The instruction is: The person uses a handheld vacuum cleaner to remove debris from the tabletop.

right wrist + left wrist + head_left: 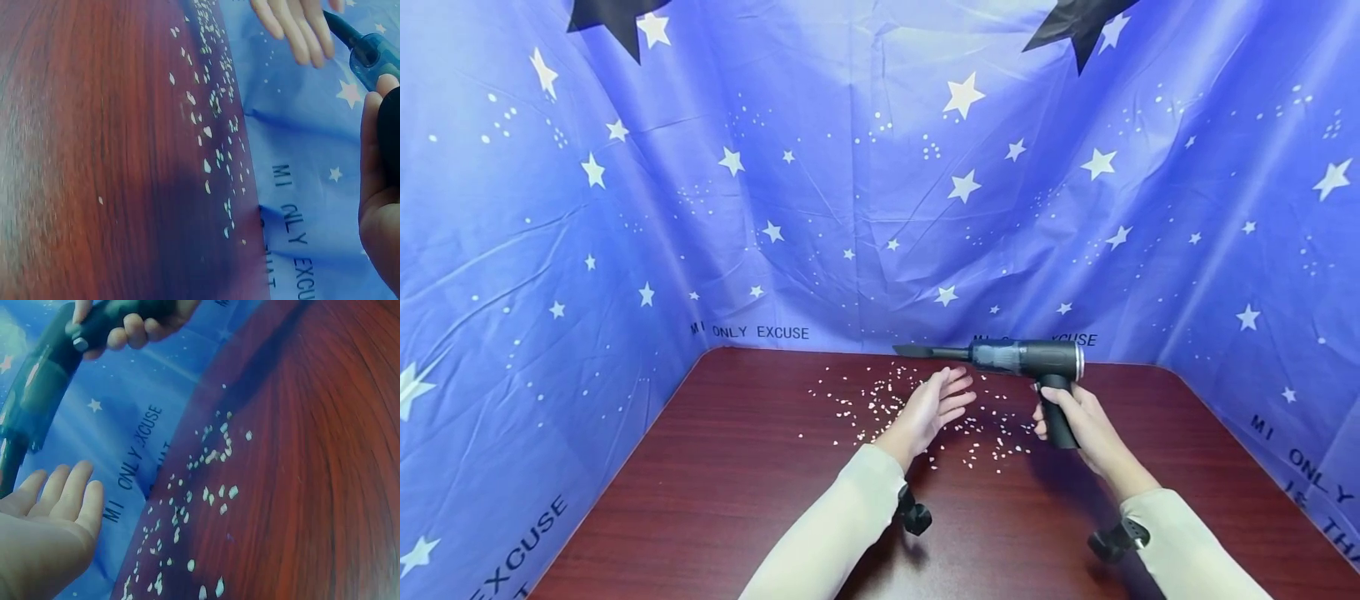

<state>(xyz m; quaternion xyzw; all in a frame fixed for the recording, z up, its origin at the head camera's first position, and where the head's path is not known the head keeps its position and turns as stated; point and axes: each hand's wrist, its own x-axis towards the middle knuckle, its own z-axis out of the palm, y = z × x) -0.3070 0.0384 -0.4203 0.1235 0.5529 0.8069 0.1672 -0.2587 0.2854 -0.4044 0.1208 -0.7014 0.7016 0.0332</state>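
Note:
My right hand (1078,417) grips the black pistol handle of a handheld vacuum cleaner (1048,360), its fingers curled round it. The vacuum is held level above the table, with its clear dust cup and flat crevice nozzle (932,352) pointing left. Just under the nozzle, my left hand (928,408) is held palm up with its fingers extended, holding nothing. In the left wrist view the same open palm (56,519) shows below the vacuum's clear cup (34,394). Small white scraps (887,400) lie scattered on the table beneath both hands.
The dark red wooden table (715,500) is bordered at the back and sides by a blue star-printed cloth (850,208). More white scraps (209,131) lie near the table's far edge in the right wrist view. Black wrist cameras (913,510) sit on both sleeves.

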